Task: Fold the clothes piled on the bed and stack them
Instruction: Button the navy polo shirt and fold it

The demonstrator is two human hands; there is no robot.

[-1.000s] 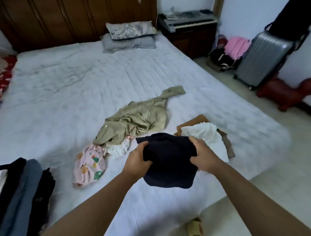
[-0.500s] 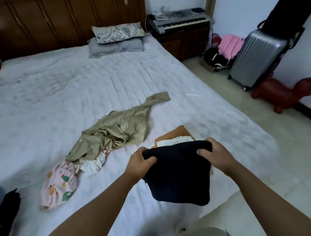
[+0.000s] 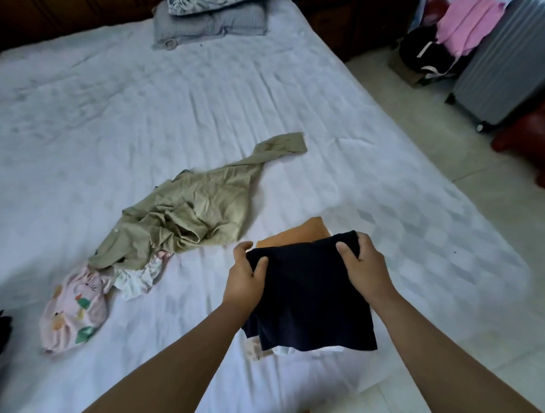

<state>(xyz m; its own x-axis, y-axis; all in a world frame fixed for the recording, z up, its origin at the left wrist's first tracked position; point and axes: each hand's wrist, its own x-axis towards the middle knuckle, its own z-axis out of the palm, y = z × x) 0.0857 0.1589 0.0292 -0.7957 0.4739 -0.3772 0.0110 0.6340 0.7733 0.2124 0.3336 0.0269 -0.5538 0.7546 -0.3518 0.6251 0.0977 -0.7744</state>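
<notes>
On a wide bed [image 3: 206, 97] covered with a pale quilted sheet, a person's two bare forearms reach forward from the bottom of the view. Both hands grip the far edge of a folded dark navy garment [image 3: 309, 297]. The left hand [image 3: 246, 275] pinches the garment's far left corner, thumb on top and fingers curled underneath. The right hand [image 3: 364, 265] holds the far right corner the same way, thumb pressed on the cloth. The navy garment lies over a small stack of folded clothes near the right edge of the bed: an orange-brown piece [image 3: 298, 234] shows beyond it, and white fabric [image 3: 295, 350] peeks out below its near edge. Whether the navy garment rests fully on the stack or is partly lifted cannot be told.

To the left, near the middle of the bed, a crumpled olive-green shirt [image 3: 188, 215] lies unfolded, one sleeve stretched toward the far right. Its near end overlaps a bunched white item [image 3: 135, 277], which touches a pink child's garment [image 3: 73, 309] printed with small coloured shapes. A bit of dark cloth [image 3: 4, 327] shows at the left border.

At the head of the bed, a grey pillow [image 3: 206, 25] sits under a patterned one [image 3: 200, 3]. On the tiled floor [image 3: 442, 141] to the right stand a grey ribbed suitcase [image 3: 501, 67], a black bag [image 3: 424, 53] and something pink [image 3: 469, 23].
</notes>
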